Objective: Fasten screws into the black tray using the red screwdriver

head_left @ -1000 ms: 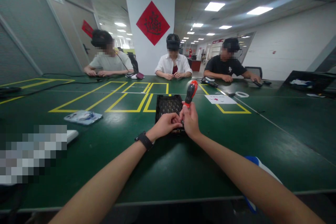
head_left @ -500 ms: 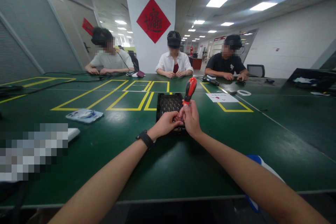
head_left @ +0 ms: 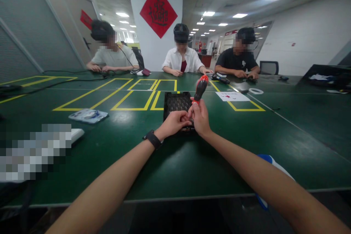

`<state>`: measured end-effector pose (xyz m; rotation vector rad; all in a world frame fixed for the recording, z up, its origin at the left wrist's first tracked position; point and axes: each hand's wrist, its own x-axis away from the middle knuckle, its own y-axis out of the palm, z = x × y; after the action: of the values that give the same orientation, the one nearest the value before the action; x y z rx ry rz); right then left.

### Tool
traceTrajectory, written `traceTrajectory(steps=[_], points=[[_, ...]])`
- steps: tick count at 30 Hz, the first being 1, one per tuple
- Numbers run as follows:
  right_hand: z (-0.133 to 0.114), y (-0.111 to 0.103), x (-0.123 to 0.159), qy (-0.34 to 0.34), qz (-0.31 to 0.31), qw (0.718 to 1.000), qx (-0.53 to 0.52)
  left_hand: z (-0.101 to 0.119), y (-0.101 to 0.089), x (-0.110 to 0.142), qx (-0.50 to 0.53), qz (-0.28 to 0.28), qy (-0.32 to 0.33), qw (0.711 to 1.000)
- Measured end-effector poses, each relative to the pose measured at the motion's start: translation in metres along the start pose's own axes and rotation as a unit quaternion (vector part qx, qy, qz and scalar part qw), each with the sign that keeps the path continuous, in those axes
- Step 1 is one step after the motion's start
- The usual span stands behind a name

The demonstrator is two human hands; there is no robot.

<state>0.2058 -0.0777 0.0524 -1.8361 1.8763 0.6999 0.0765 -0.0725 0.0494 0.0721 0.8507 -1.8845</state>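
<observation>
My right hand (head_left: 200, 117) is closed round the lower part of a red and black screwdriver (head_left: 199, 88), whose handle sticks up and away from me. My left hand (head_left: 174, 123) is pinched at the screwdriver's tip, fingers together; what they hold is too small to make out. Both hands meet over the near edge of a black perforated tray (head_left: 176, 103) lying on the green table (head_left: 192, 161). A black watch (head_left: 152, 139) sits on my left wrist.
Three people sit at the table's far side, hands on the table. Yellow tape rectangles (head_left: 131, 98) mark the surface. A wrapped flat packet (head_left: 88, 115) lies at left, a white sheet (head_left: 231, 96) and tape roll (head_left: 256, 90) at right, a blue-white object (head_left: 270, 168) near my right forearm.
The view has tilted slightly, so everything sits a little higher in frame. My hands stay together at the tray with the screwdriver. The person at far right has drawn a hand back in.
</observation>
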Motion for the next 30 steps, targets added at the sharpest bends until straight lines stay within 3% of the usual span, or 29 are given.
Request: traceTrajectory(steps=[4,10,19,26,30], points=[[0.0006,-0.0008,-0.0007,-0.002,-0.005,1.0,0.003,0.004,-0.0011,0.0006,0.01,-0.028,0.021,0.999],[0.0001,0.0002,-0.0002,-0.014,0.015,1.0,0.011,0.0034,-0.001,-0.0003,-0.018,0.011,-0.006,1.0],[-0.0017,-0.0003,-0.0011,0.012,-0.015,1.0,-0.005,0.0032,-0.0016,-0.0004,-0.052,-0.012,0.027,0.998],[-0.0022,0.0007,-0.0005,-0.006,0.005,1.0,0.011,0.004,-0.0001,-0.0003,-0.025,0.021,-0.017,0.999],[-0.002,0.0012,-0.0004,-0.002,-0.006,1.0,0.001,0.0024,-0.001,0.0005,-0.038,0.011,-0.003,0.999]])
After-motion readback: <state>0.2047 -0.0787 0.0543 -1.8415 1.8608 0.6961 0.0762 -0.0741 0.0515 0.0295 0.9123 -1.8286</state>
